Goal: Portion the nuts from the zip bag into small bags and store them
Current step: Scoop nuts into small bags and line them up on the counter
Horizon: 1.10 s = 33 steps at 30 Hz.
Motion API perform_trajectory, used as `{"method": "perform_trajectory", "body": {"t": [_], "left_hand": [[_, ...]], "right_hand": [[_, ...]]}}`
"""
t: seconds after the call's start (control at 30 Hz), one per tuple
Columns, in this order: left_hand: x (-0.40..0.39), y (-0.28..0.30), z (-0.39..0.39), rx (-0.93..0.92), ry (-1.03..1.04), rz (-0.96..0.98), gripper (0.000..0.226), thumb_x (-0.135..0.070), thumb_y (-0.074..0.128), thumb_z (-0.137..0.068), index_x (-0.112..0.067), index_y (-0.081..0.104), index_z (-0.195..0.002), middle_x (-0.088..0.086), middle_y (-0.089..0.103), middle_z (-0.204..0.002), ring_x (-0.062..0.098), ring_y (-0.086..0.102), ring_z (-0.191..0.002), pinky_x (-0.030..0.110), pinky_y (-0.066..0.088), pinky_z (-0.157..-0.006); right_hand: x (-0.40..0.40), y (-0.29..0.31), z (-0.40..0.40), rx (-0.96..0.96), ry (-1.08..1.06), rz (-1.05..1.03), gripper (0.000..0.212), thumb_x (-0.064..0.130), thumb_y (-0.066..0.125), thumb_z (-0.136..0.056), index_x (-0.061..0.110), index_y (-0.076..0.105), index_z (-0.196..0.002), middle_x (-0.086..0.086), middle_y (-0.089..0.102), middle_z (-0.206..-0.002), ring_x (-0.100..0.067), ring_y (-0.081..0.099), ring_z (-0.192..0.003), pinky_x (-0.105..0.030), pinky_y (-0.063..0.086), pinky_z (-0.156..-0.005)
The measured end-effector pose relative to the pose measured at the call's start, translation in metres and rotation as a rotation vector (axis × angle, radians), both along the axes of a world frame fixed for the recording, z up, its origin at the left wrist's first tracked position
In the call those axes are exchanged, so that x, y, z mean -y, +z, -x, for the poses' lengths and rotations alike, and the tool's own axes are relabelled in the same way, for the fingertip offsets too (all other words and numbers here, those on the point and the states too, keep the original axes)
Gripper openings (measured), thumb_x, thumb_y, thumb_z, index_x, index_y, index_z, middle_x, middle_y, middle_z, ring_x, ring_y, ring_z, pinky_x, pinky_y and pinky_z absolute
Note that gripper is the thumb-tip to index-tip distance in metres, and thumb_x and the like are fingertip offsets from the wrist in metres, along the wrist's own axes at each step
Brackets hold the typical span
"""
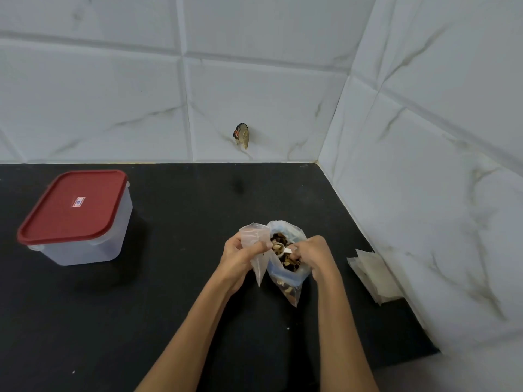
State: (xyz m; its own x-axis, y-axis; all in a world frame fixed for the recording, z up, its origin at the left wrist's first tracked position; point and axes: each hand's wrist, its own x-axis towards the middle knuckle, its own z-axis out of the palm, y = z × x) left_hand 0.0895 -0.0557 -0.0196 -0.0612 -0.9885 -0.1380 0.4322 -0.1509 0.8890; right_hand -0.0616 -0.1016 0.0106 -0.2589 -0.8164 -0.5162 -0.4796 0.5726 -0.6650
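Observation:
A clear zip bag (285, 281) of mixed nuts (290, 263) stands open on the black counter, right of centre. My left hand (239, 257) grips a small empty clear bag (256, 241) just left of the zip bag's mouth. My right hand (314, 254) pinches the handle of a small white scoop (280, 247), whose bowl carries a few nuts above the zip bag's opening, close to the small bag.
A clear plastic container with a shut red lid (72, 206) stands at the left of the black counter (169, 306). A pile of flat small bags (373, 274) lies by the right wall. Tiled walls meet in the corner behind; a small dark object (242, 135) hangs on the back wall.

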Motion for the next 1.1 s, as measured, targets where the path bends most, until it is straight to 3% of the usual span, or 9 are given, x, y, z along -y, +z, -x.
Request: {"method": "perform_trajectory", "body": {"t": [0.17,0.3,0.4,0.5,0.63,0.73,0.83,0.93,1.1], "left_hand": [[0.001,0.003,0.000,0.091,-0.008,-0.011,0.030,-0.002,0.074,-0.074,-0.004,0.065,-0.102,0.010,0.070,-0.096,0.021,0.068,-0.090,0.031,0.055,-0.071],[0.003,0.004,0.000,0.345,0.019,0.038,0.030,-0.003,0.078,-0.073,-0.013,0.066,-0.098,0.004,0.066,-0.102,0.020,0.065,-0.096,0.031,0.055,-0.075],[0.002,0.009,0.003,0.542,0.068,0.121,0.034,-0.020,0.081,-0.063,-0.022,0.063,-0.091,-0.004,0.063,-0.102,0.013,0.062,-0.097,0.028,0.054,-0.077],[-0.001,0.018,0.007,0.702,0.109,0.149,0.034,-0.016,0.079,-0.067,-0.030,0.058,-0.089,-0.007,0.061,-0.101,0.007,0.059,-0.093,0.014,0.045,-0.068],[-0.006,0.030,0.015,0.768,0.115,0.193,0.035,-0.012,0.078,-0.069,-0.029,0.056,-0.090,-0.010,0.062,-0.089,0.001,0.059,-0.081,0.010,0.045,-0.060],[-0.006,0.036,0.019,0.763,0.113,0.201,0.035,-0.013,0.077,-0.070,-0.029,0.055,-0.092,-0.011,0.062,-0.088,-0.003,0.058,-0.077,0.007,0.045,-0.058],[-0.006,0.036,0.022,0.734,0.134,0.215,0.033,-0.013,0.076,-0.070,-0.026,0.056,-0.093,-0.008,0.063,-0.088,-0.001,0.059,-0.075,0.008,0.046,-0.057],[-0.007,0.035,0.024,0.697,0.170,0.211,0.033,-0.014,0.078,-0.071,-0.021,0.058,-0.097,-0.007,0.065,-0.089,0.001,0.061,-0.077,0.009,0.047,-0.059],[-0.009,0.035,0.028,0.641,0.192,0.208,0.034,-0.011,0.078,-0.072,-0.026,0.056,-0.094,-0.009,0.065,-0.088,-0.006,0.060,-0.074,0.011,0.049,-0.062]], "right_hand": [[-0.004,0.007,0.009,0.114,-0.034,0.002,0.019,0.005,0.057,-0.088,0.004,0.067,-0.103,-0.006,0.065,-0.081,-0.012,0.050,-0.065,-0.027,0.040,-0.061],[-0.013,0.018,0.017,0.189,-0.092,0.047,0.019,0.002,0.052,-0.090,0.002,0.067,-0.103,-0.007,0.063,-0.076,-0.010,0.047,-0.061,-0.024,0.037,-0.058],[-0.024,0.034,0.023,0.208,-0.105,0.143,0.024,-0.004,0.050,-0.087,0.003,0.069,-0.098,-0.006,0.059,-0.073,-0.011,0.045,-0.065,-0.024,0.035,-0.058],[-0.035,0.056,0.027,0.224,-0.097,0.229,0.025,-0.004,0.049,-0.087,0.007,0.070,-0.093,-0.009,0.059,-0.080,-0.012,0.045,-0.068,-0.024,0.035,-0.059],[-0.046,0.086,0.024,0.213,-0.063,0.355,0.026,-0.001,0.050,-0.089,0.015,0.069,-0.084,0.001,0.061,-0.078,-0.008,0.048,-0.073,-0.021,0.036,-0.062],[-0.052,0.095,0.014,0.130,0.045,0.459,0.024,0.002,0.052,-0.089,0.014,0.072,-0.092,0.007,0.064,-0.082,-0.003,0.051,-0.075,-0.018,0.041,-0.066],[-0.057,0.091,0.004,-0.169,0.171,0.595,0.023,0.008,0.053,-0.092,0.014,0.072,-0.104,0.003,0.069,-0.098,0.000,0.052,-0.071,-0.008,0.035,-0.059],[-0.061,0.088,-0.003,-0.342,0.241,0.669,0.023,0.011,0.057,-0.092,0.018,0.071,-0.109,0.001,0.069,-0.107,-0.005,0.058,-0.086,-0.004,0.031,-0.057],[-0.060,0.089,-0.007,-0.447,0.369,0.546,0.031,0.014,0.064,-0.088,0.023,0.067,-0.118,-0.005,0.061,-0.119,-0.017,0.059,-0.102,-0.021,0.048,-0.080]]}}
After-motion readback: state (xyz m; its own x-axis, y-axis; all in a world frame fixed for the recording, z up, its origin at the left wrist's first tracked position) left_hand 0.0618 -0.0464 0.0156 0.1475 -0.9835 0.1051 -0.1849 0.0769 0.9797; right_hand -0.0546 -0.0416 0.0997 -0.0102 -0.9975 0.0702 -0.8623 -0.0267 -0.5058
